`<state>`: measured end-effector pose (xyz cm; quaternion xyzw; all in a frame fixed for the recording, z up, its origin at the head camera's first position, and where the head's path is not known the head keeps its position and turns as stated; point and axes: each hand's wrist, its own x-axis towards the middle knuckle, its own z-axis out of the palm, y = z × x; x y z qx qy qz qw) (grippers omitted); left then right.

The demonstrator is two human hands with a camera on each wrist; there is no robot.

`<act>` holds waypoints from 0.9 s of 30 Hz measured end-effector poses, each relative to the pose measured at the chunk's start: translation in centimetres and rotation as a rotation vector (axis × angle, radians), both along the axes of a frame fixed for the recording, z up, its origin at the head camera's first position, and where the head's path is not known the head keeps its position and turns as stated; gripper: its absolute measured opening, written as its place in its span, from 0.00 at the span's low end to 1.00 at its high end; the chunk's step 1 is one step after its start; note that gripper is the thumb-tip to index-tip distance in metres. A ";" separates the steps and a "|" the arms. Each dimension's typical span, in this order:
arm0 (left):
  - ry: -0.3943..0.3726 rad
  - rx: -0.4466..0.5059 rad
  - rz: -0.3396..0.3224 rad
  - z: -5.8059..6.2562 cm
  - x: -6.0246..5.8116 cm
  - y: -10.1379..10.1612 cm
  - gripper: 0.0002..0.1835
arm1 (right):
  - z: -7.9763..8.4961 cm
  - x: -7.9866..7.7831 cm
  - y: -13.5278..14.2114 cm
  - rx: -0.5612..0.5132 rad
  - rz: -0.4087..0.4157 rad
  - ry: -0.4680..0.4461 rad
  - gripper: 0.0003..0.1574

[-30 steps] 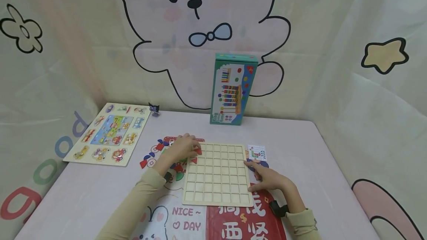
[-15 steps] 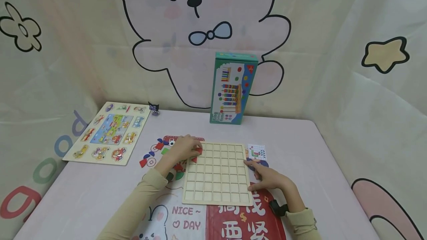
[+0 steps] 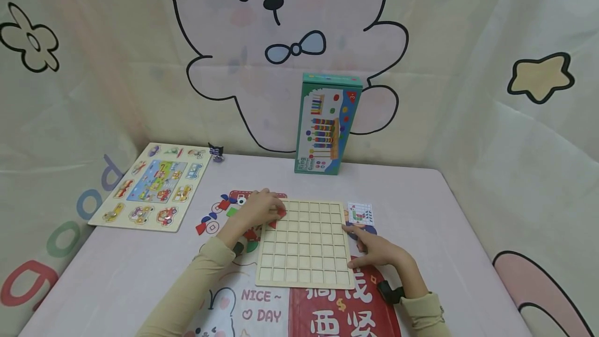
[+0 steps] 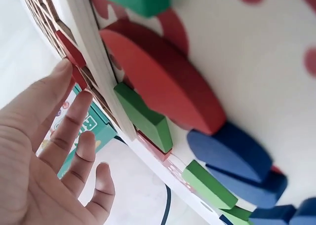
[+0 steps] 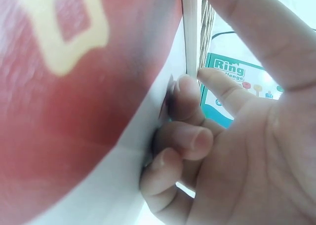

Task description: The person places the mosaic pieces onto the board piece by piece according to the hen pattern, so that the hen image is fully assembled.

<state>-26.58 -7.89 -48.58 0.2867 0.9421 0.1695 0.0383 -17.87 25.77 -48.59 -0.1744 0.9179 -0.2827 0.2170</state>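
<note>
Left grip [image 3: 256,208] edged slightly right, pinching red piece [image 3: 282,213].

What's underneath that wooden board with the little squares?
A printed mat shows beyond the board: red with white characters at near right, white with "NICE ~ DAY" lettering at near left. The board covers whatever lies directly beneath, so that stays unseen.
</note>
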 end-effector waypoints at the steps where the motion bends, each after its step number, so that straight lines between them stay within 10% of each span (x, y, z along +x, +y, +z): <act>1: -0.002 0.001 -0.004 0.0 0.0 0.0 0.10 | 0.0 0.0 0.0 0.000 -0.001 0.000 0.58; 27: 0.041 -0.015 -0.002 0.1 -0.6 0.3 0.08 | 0.0 -0.1 0.0 0.000 0.007 0.010 0.58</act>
